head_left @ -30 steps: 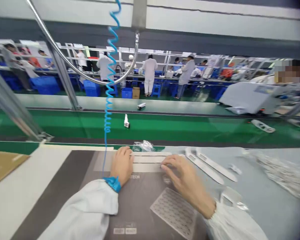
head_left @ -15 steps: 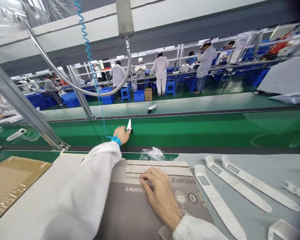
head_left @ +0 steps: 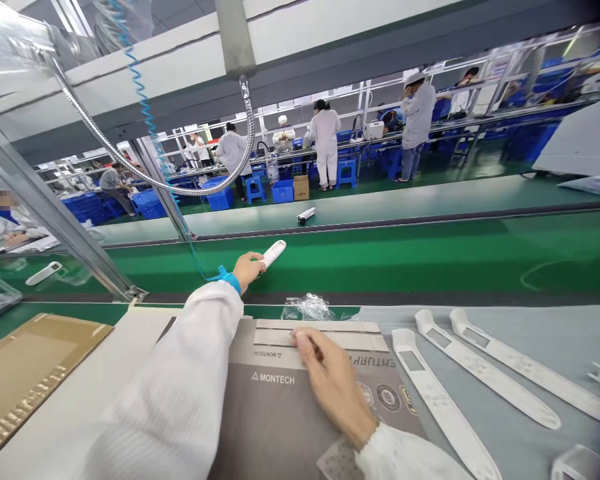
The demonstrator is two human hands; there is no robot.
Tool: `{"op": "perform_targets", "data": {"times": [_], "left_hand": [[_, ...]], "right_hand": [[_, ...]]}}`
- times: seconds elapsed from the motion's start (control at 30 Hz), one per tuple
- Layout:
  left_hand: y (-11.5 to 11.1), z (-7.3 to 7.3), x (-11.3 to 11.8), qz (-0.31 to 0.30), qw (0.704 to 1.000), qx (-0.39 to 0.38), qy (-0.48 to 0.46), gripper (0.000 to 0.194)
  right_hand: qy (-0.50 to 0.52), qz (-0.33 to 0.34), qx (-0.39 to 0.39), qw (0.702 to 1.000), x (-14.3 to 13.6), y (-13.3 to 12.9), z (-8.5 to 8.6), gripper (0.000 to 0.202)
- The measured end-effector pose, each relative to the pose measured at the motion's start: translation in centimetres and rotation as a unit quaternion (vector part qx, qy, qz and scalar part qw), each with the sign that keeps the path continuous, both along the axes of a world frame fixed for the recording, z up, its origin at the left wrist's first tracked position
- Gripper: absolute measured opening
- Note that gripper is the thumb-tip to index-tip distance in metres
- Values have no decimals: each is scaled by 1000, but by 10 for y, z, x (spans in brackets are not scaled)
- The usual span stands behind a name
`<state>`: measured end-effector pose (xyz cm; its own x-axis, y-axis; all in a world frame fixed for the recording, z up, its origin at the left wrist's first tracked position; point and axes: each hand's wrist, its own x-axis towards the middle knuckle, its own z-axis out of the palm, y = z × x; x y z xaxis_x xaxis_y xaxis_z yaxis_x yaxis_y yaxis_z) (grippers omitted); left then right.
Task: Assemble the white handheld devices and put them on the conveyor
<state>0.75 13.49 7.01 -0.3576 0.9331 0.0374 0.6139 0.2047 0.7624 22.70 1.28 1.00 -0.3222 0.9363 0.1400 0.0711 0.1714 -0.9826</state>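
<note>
My left hand [head_left: 250,269], with a blue strap round its wrist, reaches over the green conveyor belt [head_left: 405,257]. Its fingers are closed on the near end of a long white plastic casing [head_left: 275,253], whose rounded end points away to the right. Over a grey printed MONTECH box [head_left: 275,427] is my right hand [head_left: 337,387], its fingers curled in towards the thumb. Whatever lies between those fingertips is too blurred to make out. Beside that hand, several long white plastic covers [head_left: 440,400] with rectangular openings rest on a grey mat [head_left: 370,317].
Crumpled clear plastic [head_left: 307,307] lies at the belt's near edge. Beyond stands a ledge with a small white piece [head_left: 307,215] on it. A metal post [head_left: 55,213] slants at left, near brown cardboard [head_left: 45,360]. A flexible metal hose [head_left: 180,190] hangs overhead. People work further back.
At my left hand, a small white part with a dark end showed earlier; now a longer white casing juts out to the right. My right hand has shifted slightly right, its fingers curled tighter.
</note>
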Motion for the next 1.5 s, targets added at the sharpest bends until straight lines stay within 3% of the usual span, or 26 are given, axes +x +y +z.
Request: {"op": "perform_targets", "data": {"times": [0.07, 0.17, 0.23, 0.3, 0.37, 0.43, 0.57, 0.63, 0.7, 0.83, 0.97, 1.07, 1.2, 1.37, 1.43, 1.5], "left_hand": [[-34, 9, 9, -43, 998, 0, -55, 37], [-91, 9, 29, -150, 977, -12, -148, 47], [-122, -2, 42, -258, 925, -18, -278, 49], [-142, -19, 54, -247, 917, 10, -314, 52], [-152, -37, 63, -143, 941, 67, -299, 47], [-157, -49, 71, -77, 947, 90, -299, 31], [-167, -52, 86, -142, 937, 22, -319, 31], [-173, -47, 88, -156, 946, -18, -284, 29], [-176, -40, 84, -162, 961, -10, -222, 27], [-177, -31, 65, -205, 973, 42, -101, 25], [-175, -30, 54, -233, 971, 16, -56, 24], [-175, -33, 56, -238, 970, 4, -53, 25], [-170, -41, 62, -217, 963, -25, -159, 32], [-153, -51, 52, -32, 959, 0, -282, 45], [-149, -51, 41, 39, 952, 12, -305, 41], [-147, -50, 32, 72, 944, 26, -320, 37]], "right_hand": [[103, 5, -124, 987, 1, 3, 6, 54], [227, 88, -280, 929, 1, 2, 14, 66], [224, 151, -312, 911, 1, -2, 17, 59], [191, 162, -304, 919, 0, -7, 17, 49], [173, 119, -274, 938, -2, -11, 14, 54], [187, 56, -227, 954, -5, -11, 8, 61], [186, -9, -159, 970, -7, -4, -5, 58], [123, -25, -106, 986, -3, -1, -8, 52], [19, -76, 13, 997, 2, 1, -8, 44], [-148, -123, 283, 939, 13, 2, -2, 14], [-238, -123, 386, 883, 15, 2, 4, 9], [-270, -136, 399, 866, 12, 2, 5, 14], [-266, -121, 371, 882, 7, -6, 1, 21], [-207, -62, 299, 930, 8, -13, 5, 17], [-208, -68, 235, 947, 9, 1, 11, 18], [-276, -75, 191, 939, 5, 26, 17, 18]]}}
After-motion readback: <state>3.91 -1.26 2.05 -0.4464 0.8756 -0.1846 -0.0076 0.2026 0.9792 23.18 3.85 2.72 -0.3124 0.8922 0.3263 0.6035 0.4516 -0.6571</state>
